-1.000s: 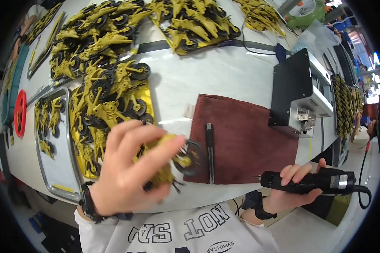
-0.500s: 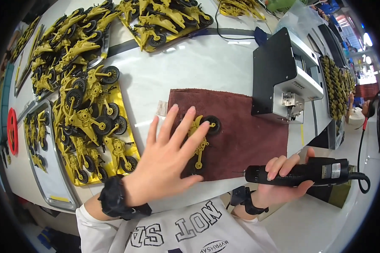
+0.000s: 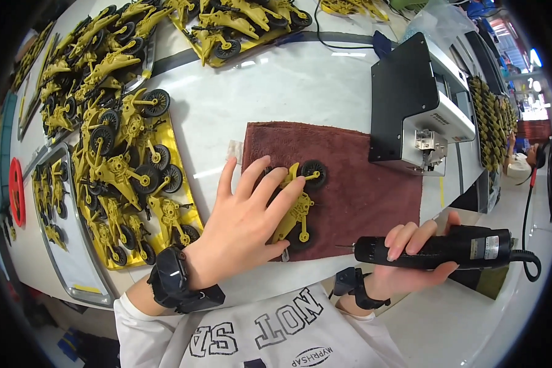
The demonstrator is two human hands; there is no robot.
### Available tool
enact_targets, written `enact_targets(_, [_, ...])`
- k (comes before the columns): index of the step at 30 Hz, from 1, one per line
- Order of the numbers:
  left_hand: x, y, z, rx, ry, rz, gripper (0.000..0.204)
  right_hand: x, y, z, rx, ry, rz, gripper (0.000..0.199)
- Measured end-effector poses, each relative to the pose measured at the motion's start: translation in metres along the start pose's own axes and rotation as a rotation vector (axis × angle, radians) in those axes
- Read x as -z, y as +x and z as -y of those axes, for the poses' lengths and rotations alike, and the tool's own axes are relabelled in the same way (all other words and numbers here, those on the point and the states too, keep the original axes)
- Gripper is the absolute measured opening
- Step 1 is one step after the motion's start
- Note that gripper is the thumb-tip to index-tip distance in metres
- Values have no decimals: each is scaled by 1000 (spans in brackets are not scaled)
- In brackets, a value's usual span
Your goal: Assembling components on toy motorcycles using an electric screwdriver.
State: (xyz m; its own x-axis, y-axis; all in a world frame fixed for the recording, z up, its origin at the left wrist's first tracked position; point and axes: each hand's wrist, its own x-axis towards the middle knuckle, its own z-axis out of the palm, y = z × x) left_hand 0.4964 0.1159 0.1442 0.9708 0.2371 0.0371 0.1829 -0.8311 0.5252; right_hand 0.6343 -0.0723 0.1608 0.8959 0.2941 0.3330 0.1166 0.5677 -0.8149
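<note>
A yellow toy motorcycle [image 3: 299,211] with black wheels lies on a dark red cloth [image 3: 365,202]. My left hand [image 3: 242,221] comes over it from the left; its fingers curl across the frame and the thumb presses at the near side, so part of the toy is hidden. My right hand [image 3: 414,251] is wrapped round a black electric screwdriver [image 3: 466,249], held level near the table's front edge. The thin bit points left, toward the toy's lower wheel, and is apart from it.
Piles of similar toy motorcycles fill a yellow tray [image 3: 187,165] on the left and another tray [image 3: 218,61] at the back. A metal tray [image 3: 83,257] sits far left. A black and silver machine [image 3: 411,110] stands behind the cloth's right side. The screwdriver's cord [image 3: 526,257] trails right.
My left fingers have drawn in from spread to curled round the toy motorcycle, and more of its yellow frame and lower wheel now shows. My right hand with the screwdriver has hardly moved.
</note>
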Motion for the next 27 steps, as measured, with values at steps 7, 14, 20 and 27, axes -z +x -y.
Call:
enact_targets(7, [-12, -2, 0, 13, -38, -55, 87, -6, 0, -2, -2, -38, -20, 80])
enact_targets(14, [-21, -3, 1, 14, -18, -71, 89, -4, -1, -3, -17, -24, -15, 81])
enact_targets(20, [-14, -7, 2, 4, -42, 23, 95, -5, 0, -3, -9, -32, -5, 79])
enact_targets(27, [-19, -11, 7, -16, 17, 116, 93, 5, 35, 20, 352, -170, -137, 75])
